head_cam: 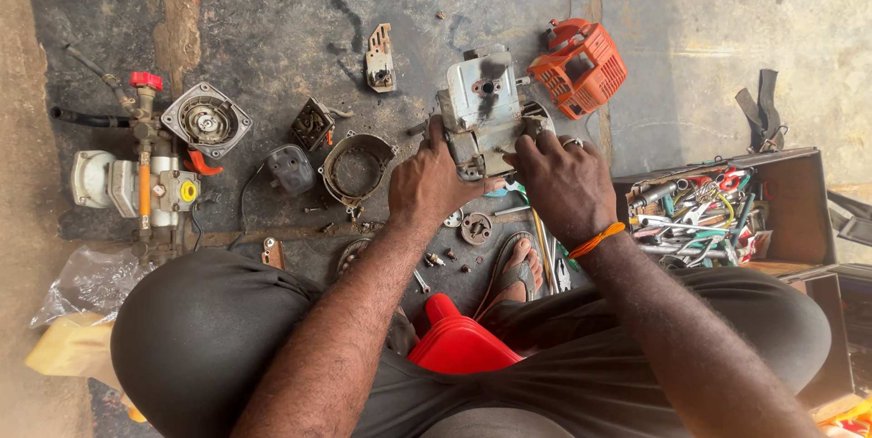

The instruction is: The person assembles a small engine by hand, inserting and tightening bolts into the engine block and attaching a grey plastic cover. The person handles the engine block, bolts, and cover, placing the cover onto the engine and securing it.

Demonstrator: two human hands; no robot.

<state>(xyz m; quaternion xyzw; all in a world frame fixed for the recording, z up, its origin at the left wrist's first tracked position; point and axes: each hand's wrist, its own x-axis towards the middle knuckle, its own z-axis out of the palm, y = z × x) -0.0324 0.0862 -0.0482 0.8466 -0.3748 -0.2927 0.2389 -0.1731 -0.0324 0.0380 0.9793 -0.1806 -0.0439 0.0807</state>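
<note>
Gripping a small grey engine block (pixel 483 111) on the stained floor, both hands clamped on its near side.
Left hand (pixel 429 185) steadies; right hand (pixel 563 182) works fingertips in (best kept square). Orange cover (pixel 579 67) lies just right; tool box (pixel 727 211) farther right.

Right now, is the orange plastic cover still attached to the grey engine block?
No, the orange plastic cover lies apart on the floor, to the right of the grey engine block that both hands hold.
</note>
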